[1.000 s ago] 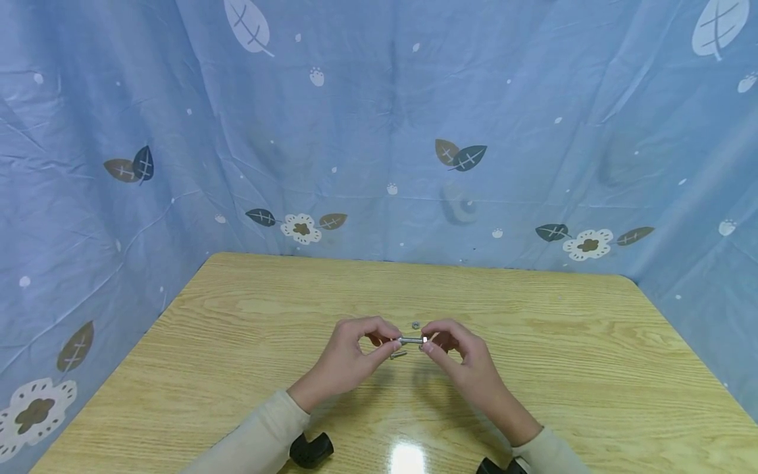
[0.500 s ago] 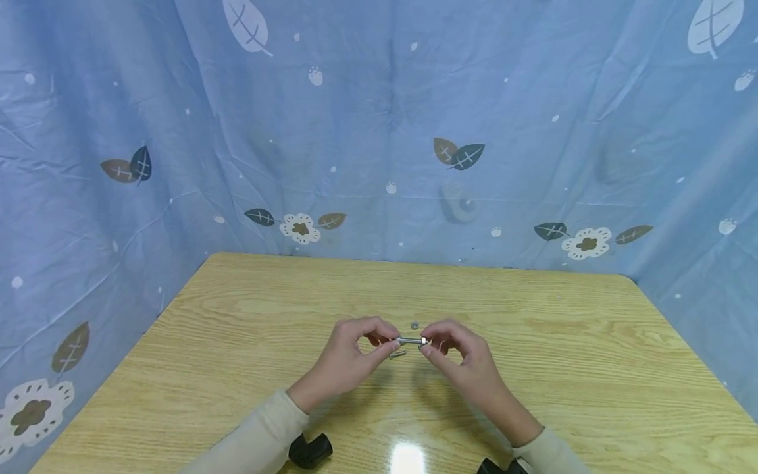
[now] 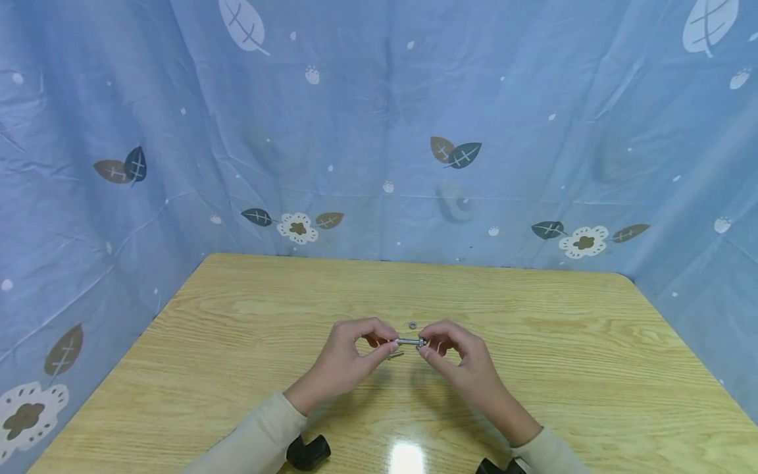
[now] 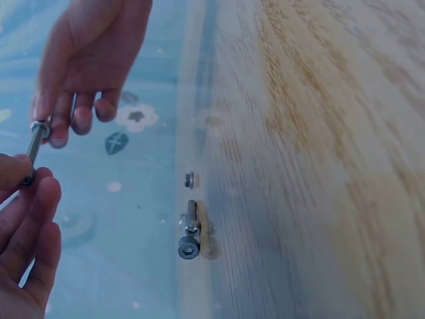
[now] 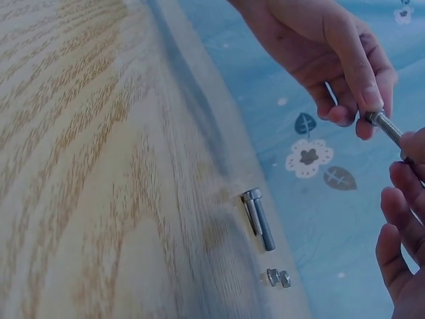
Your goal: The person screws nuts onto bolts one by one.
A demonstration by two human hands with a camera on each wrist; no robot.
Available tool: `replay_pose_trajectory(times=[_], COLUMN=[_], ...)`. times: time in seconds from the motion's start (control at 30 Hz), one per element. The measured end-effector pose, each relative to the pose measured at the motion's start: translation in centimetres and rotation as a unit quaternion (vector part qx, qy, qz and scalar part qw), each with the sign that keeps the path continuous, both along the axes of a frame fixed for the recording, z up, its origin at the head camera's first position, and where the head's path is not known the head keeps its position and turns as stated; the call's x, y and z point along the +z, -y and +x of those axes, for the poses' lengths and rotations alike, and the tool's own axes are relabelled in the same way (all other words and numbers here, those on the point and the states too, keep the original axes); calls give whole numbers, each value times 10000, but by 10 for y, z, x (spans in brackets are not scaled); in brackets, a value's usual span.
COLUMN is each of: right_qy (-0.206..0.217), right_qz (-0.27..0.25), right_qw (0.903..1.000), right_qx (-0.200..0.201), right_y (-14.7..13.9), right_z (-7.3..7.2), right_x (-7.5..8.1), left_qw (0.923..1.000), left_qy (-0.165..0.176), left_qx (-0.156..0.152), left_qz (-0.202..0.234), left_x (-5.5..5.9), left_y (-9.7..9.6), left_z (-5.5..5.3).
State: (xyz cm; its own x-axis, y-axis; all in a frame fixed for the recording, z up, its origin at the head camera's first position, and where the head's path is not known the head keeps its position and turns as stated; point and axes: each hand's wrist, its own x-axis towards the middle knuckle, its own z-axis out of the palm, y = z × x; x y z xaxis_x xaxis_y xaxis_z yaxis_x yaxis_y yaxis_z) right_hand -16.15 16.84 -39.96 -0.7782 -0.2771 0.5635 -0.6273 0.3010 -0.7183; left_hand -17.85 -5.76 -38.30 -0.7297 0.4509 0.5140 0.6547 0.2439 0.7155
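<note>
Above the wooden table, my left hand [image 3: 346, 355] pinches one end of a metal bolt [image 3: 407, 341] between thumb and fingertips. The bolt lies nearly level across the gap between both hands. A hex nut [image 4: 42, 127] sits at the bolt's other end, where thumb and index finger of my right hand [image 3: 464, 355] pinch it. The right hand's other fingers are loosely bent in the left wrist view. In the right wrist view, the left thumb covers much of the bolt's head end.
On the wooden table [image 3: 533, 368] below lie two bolts [image 5: 264, 222] side by side, one thicker, with two small nuts [image 5: 279, 278] close by. A blue patterned curtain [image 3: 379, 131] surrounds the table's back and sides. Black wrist mounts [image 3: 308, 453] show near the sleeves.
Thumb and index finger of the right hand have shifted slightly around the nut, whose bright glint has dimmed. The left hand and the bolt keep nearly the same place; the head view has drifted a little.
</note>
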Motion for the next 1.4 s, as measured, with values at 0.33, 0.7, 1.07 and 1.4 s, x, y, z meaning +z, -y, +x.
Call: replay_pose_trajectory(times=[0.33,0.7,1.07,1.4], right_qy=[-104,-345,-95,-14], right_qz=[186,-121,-30,-123], right_qw=[9992,9991,9999,9998], right_qx=[-324,214,-40,167], right_y=[3,1,2,2], right_z=[2,0,0,0], right_x=[0,-3,-2,0], left_qw=[10000,10000,10000,9999], left_qy=[22,47,32,16], left_qx=[-15,-6,43,63], left_qz=[33,80,55,81], left_x=[-1,-1,0,0], left_y=[-1,-2,-1,-1], left_z=[0,1,1,0])
